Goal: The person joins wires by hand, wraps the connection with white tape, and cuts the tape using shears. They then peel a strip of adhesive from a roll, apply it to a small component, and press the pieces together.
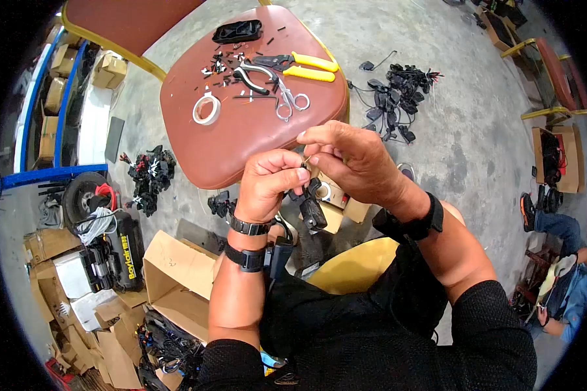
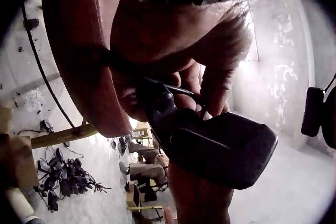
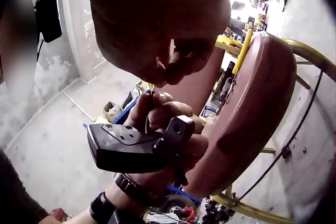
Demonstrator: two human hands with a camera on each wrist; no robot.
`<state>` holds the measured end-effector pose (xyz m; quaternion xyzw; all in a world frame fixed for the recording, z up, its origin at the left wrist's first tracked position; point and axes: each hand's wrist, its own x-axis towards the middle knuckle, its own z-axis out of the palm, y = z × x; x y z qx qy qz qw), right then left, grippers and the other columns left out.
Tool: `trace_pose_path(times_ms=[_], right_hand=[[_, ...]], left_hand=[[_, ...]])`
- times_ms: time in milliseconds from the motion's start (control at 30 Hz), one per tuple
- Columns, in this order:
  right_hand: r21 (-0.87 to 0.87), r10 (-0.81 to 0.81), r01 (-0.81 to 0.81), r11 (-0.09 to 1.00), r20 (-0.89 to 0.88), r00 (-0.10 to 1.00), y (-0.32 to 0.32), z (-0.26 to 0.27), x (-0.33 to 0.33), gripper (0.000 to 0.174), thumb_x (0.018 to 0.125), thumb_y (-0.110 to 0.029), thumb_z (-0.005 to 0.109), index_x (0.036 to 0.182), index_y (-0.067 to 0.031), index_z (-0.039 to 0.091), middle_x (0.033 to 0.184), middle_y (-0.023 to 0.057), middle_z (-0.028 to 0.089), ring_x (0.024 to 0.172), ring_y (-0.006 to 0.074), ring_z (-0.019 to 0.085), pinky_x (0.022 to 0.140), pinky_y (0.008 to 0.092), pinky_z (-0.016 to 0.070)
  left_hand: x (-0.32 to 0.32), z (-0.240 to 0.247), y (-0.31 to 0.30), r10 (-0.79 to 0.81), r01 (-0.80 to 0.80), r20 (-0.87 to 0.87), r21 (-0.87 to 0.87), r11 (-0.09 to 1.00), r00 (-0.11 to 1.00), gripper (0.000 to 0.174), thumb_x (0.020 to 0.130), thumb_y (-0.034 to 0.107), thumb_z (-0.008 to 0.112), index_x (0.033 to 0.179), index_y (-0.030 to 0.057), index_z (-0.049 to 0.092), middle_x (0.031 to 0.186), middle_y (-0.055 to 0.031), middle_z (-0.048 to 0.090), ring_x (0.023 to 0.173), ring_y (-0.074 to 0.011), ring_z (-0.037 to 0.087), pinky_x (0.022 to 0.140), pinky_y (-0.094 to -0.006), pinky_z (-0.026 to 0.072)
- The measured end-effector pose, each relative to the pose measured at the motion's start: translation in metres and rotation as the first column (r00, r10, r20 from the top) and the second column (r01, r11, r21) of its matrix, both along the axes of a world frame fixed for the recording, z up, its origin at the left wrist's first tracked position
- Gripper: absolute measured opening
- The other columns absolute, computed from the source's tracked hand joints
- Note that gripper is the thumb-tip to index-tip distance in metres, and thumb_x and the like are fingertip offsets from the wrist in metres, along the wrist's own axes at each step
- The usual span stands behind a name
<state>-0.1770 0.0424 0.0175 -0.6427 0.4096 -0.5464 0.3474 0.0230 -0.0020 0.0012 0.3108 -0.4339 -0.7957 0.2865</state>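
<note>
My left hand (image 1: 270,182) pinches a thin black cable between thumb and fingers, close in front of the chair seat. From that cable hangs a black plastic device (image 1: 312,212), a wedge-shaped housing with a holed mounting tab in the right wrist view. My right hand (image 1: 355,159) meets the left fingertips and pinches a thin yellowish wire end (image 3: 150,86) that rises from the cable. In the left wrist view, the device (image 2: 226,148) covers part of the fingers.
On the reddish-brown chair seat (image 1: 195,153) lie yellow-handled pliers (image 1: 313,67), black-and-white cutters (image 1: 254,79), scissors (image 1: 285,104), a white tape roll (image 1: 207,109) and black scraps. Piles of black cabled devices (image 1: 394,98) lie on the floor. An open cardboard box (image 1: 179,267) stands at left.
</note>
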Motion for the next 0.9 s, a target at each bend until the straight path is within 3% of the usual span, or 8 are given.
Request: trace_pose_path(times_ms=[133,267,333,467,533,667,733,900], right_hand=[[-0.037,0.007,-0.009,0.999,-0.058,0.998,-0.001,0.0,-0.002,0.033,0.084,0.007,0.064,0.115,-0.0045,0.063,0.08,0.0021,0.062,0.067,0.0065,0.055,0.06,0.023,0.0466],[0.197,0.095,-0.126,0.972,0.162,0.982,0.002,-0.003,-0.002,0.031,0.083,0.007,0.061,0.113,-0.0039,0.064,0.078,-0.0008,0.061,0.067,0.0039,0.054,0.059,0.0217,0.0452],[0.331,0.116,-0.255,0.909,0.386,0.915,0.0,-0.003,-0.003,0.029,0.083,0.004,0.059,0.11,-0.004,0.064,0.075,-0.0028,0.059,0.067,0.0019,0.054,0.057,0.0205,0.0441],[0.61,0.083,-0.394,0.688,0.473,0.877,-0.007,-0.011,-0.016,0.029,0.082,0.006,0.058,0.109,-0.0027,0.063,0.074,-0.0047,0.059,0.067,0.0004,0.053,0.057,0.0191,0.0433],[0.628,0.071,-0.41,0.662,0.491,0.868,-0.011,-0.008,-0.017,0.028,0.082,0.006,0.059,0.109,-0.0018,0.062,0.074,-0.0049,0.059,0.067,0.0009,0.054,0.057,0.0194,0.0436],[0.305,-0.013,-0.049,0.951,0.197,0.98,-0.003,-0.006,-0.003,0.033,0.081,0.004,0.062,0.113,-0.0023,0.061,0.086,0.0013,0.063,0.069,0.0053,0.057,0.06,0.022,0.0475],[0.121,-0.071,0.074,0.99,-0.025,0.997,0.001,-0.002,-0.005,0.035,0.081,0.004,0.064,0.115,-0.0028,0.06,0.093,0.0052,0.065,0.07,0.0089,0.06,0.063,0.0241,0.0504],[-0.127,-0.079,0.058,0.99,-0.163,0.984,-0.002,0.002,-0.002,0.04,0.08,0.009,0.064,0.118,-0.0036,0.06,0.09,0.0058,0.064,0.076,0.0113,0.061,0.067,0.0255,0.0505]], left_hand=[[-0.001,0.003,0.001,-0.007,0.008,0.024,-0.053,0.999,1.0,0.007,0.084,0.003,0.071,0.09,0.0004,0.07,0.078,-0.0024,0.067,0.065,-0.008,0.059,0.061,-0.022,0.0466],[-0.003,0.01,0.004,0.0,0.015,0.12,-0.119,0.993,0.993,0.004,0.083,0.001,0.07,0.086,0.0003,0.07,0.077,-0.0005,0.066,0.066,-0.007,0.057,0.062,-0.0216,0.0449],[-0.006,0.012,0.007,0.024,0.034,0.195,-0.286,0.958,0.981,0.003,0.082,0.0,0.071,0.085,-0.0001,0.069,0.077,0.0004,0.066,0.066,-0.0068,0.056,0.062,-0.0218,0.0438],[-0.013,0.009,0.008,0.103,0.128,0.315,-0.633,0.763,0.943,0.005,0.08,0.0,0.072,0.084,-0.0007,0.069,0.076,0.0021,0.065,0.067,-0.0053,0.053,0.062,-0.0222,0.0421],[-0.015,0.012,0.009,0.126,0.017,0.285,-0.451,0.892,0.95,0.005,0.08,-0.001,0.071,0.085,0.0,0.069,0.077,-0.0001,0.065,0.068,-0.0067,0.055,0.064,-0.0217,0.0437],[-0.004,0.006,0.003,0.154,-0.118,0.195,-0.186,0.975,0.969,0.007,0.083,0.001,0.071,0.089,0.0007,0.069,0.075,-0.0003,0.066,0.063,-0.0061,0.055,0.059,-0.0204,0.0438],[0.0,0.005,0.0,0.122,-0.107,0.156,-0.101,0.989,0.98,0.006,0.083,0.001,0.07,0.089,0.0008,0.069,0.075,-0.0005,0.066,0.063,-0.0057,0.056,0.059,-0.0204,0.044],[-0.003,0.006,0.002,0.107,-0.104,0.096,-0.035,0.994,0.99,0.007,0.083,0.003,0.07,0.09,0.0005,0.069,0.077,-0.0023,0.068,0.063,-0.0073,0.058,0.059,-0.021,0.0453]])
